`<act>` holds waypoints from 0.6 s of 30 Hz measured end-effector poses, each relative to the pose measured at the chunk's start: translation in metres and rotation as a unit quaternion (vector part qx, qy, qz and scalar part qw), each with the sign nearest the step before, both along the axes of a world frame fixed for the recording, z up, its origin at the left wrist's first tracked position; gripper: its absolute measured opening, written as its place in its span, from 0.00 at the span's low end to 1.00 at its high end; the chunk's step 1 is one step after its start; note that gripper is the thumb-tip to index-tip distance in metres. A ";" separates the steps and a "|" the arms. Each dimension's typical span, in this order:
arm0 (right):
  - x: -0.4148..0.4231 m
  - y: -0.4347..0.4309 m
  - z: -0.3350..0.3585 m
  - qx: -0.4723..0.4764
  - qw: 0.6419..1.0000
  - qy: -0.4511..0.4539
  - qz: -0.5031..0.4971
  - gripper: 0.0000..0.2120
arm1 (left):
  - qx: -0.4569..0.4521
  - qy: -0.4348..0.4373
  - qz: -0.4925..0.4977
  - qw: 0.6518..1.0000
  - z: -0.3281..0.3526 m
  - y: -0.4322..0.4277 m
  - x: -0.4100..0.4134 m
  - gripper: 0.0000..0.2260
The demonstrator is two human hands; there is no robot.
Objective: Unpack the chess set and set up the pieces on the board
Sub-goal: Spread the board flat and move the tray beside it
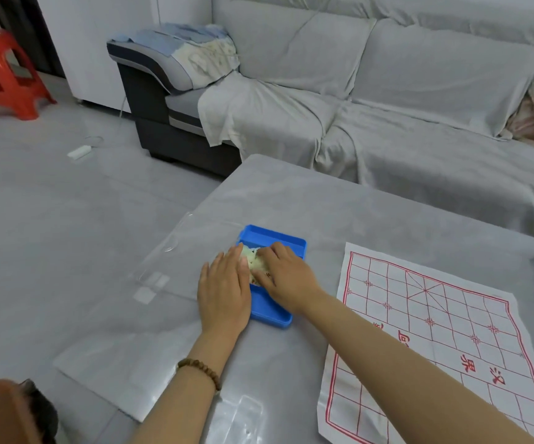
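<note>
Left hand [224, 293] – fingers straight, together – is pressing a pale crinkly bundle [253, 261] inside a blue rectangular plastic box [270, 310] | right hand [286, 280] is gripping it, fingers curling round.

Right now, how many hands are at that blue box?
2. The left hand lies flat at the left edge of the blue box; the right hand reaches across it and grips the pale bundle inside. No other hand shows.
</note>
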State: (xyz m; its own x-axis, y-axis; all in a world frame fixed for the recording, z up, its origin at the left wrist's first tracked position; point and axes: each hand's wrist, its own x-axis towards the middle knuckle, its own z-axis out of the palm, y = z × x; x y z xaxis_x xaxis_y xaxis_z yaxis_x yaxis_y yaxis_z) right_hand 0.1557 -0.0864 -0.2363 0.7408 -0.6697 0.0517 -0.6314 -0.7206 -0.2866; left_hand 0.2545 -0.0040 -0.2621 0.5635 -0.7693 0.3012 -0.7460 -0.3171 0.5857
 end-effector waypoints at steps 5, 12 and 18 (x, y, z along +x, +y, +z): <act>0.006 -0.005 -0.005 -0.046 0.999 -0.022 0.012 0.28 | -0.018 0.012 0.002 1.000 0.002 -0.005 0.002 0.30; 0.007 -0.004 -0.006 -0.058 0.998 -0.022 0.025 0.16 | -0.046 0.010 0.013 0.999 0.006 -0.003 0.000 0.26; 0.011 -0.010 -0.001 -0.035 0.999 0.020 0.001 0.16 | -0.056 0.006 0.016 0.998 0.005 -0.003 0.001 0.26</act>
State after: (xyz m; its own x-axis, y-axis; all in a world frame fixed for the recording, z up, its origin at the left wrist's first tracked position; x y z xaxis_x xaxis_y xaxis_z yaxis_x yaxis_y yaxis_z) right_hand 0.1671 -0.0961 -0.2372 0.7449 -0.6637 0.0683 -0.6397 -0.7395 -0.2096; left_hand 0.2554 -0.0074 -0.2567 0.5903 -0.7131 0.3783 -0.7301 -0.2717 0.6270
